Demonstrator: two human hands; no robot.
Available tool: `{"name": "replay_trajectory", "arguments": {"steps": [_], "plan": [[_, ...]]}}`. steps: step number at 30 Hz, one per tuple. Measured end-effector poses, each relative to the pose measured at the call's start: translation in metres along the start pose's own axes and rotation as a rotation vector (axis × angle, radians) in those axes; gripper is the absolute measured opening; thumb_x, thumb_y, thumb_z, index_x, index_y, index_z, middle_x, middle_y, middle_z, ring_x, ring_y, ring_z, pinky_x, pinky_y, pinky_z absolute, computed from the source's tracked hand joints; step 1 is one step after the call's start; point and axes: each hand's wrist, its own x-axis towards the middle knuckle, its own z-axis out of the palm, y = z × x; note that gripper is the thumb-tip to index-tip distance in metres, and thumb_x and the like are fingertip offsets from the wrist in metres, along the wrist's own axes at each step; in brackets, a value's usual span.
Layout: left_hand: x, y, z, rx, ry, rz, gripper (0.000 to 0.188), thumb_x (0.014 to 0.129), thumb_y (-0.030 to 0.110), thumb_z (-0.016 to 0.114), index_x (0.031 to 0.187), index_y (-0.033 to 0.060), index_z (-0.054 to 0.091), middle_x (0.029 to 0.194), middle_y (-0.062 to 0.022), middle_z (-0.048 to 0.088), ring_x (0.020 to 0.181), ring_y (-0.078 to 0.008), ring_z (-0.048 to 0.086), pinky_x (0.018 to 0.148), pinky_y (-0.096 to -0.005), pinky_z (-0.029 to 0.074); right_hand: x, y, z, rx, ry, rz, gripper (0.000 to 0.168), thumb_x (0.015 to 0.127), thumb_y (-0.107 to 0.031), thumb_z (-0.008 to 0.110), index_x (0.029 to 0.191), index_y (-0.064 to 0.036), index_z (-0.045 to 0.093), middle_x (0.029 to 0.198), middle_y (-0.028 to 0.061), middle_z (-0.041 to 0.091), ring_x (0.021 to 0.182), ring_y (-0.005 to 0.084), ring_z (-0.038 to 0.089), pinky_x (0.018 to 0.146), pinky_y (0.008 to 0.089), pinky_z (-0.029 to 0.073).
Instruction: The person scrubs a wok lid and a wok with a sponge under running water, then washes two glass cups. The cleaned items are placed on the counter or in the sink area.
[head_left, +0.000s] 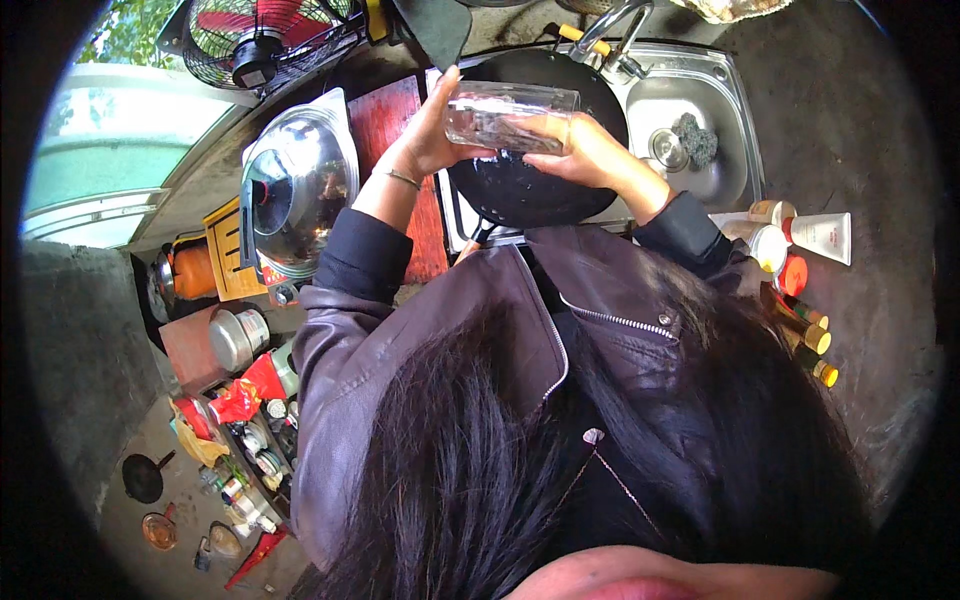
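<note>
A clear glass jar or tumbler lies sideways between my two hands, above a large black wok. My left hand holds its left end, thumb upward along the base. Around the right end is my right hand; some of its fingers show through the glass and look to be inside it. The wok rests over the left part of a stainless steel sink unit, its wooden handle pointing towards me. A dark scouring pad sits in the basin near the drain strainer.
A chrome faucet arches behind the wok. Left are a red board, a lidded steel pot, a wooden knife block and a caged fan. Tubes and yellow-capped bottles stand at the right.
</note>
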Motion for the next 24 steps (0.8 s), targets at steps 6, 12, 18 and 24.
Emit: {"name": "replay_trajectory", "arguments": {"steps": [6,12,18,24], "plan": [[0.008,-0.007,-0.005,0.387,-0.122,0.721,0.048,0.078,0.037,0.054,0.111,0.0035,0.045,0.108,-0.0078,0.052,0.101,-0.0186,0.049,0.089,-0.033,0.038,-0.001,0.005,0.005,1.39,0.028,0.242,0.055,0.067,0.002,0.06,0.12,0.003,0.047,0.117,0.0096,0.053,0.108,0.0171,0.049,0.095,0.029,0.035],[-0.008,0.002,0.013,0.437,-0.028,0.664,0.058,0.08,0.032,0.056,0.129,0.0096,0.035,0.12,-0.0082,0.046,0.108,-0.0183,0.045,0.086,-0.0344,0.041,-0.002,0.001,-0.005,0.838,-0.012,0.091,0.05,0.07,-0.001,0.057,0.119,0.001,0.048,0.117,0.0102,0.054,0.108,0.0193,0.05,0.095,0.0301,0.036],[-0.011,0.001,0.024,0.389,0.208,0.233,0.046,0.076,0.035,0.063,0.113,0.0131,0.046,0.099,-0.0057,0.054,0.093,-0.0183,0.053,0.074,-0.0362,0.047,-0.003,0.006,0.011,0.365,0.033,-0.018,0.056,0.064,-0.001,0.058,0.119,-0.005,0.049,0.116,0.0127,0.054,0.107,0.0233,0.052,0.092,0.032,0.039],[-0.004,0.006,0.013,1.146,0.046,1.367,0.05,0.061,0.021,0.074,0.102,0.0046,0.051,0.109,-0.0146,0.05,0.102,-0.0303,0.048,0.088,-0.0369,0.038,-0.011,-0.002,0.013,1.571,0.111,0.216,0.064,0.064,-0.003,0.059,0.124,0.0,0.041,0.12,0.0107,0.051,0.111,0.0231,0.048,0.097,0.0349,0.036]]}}
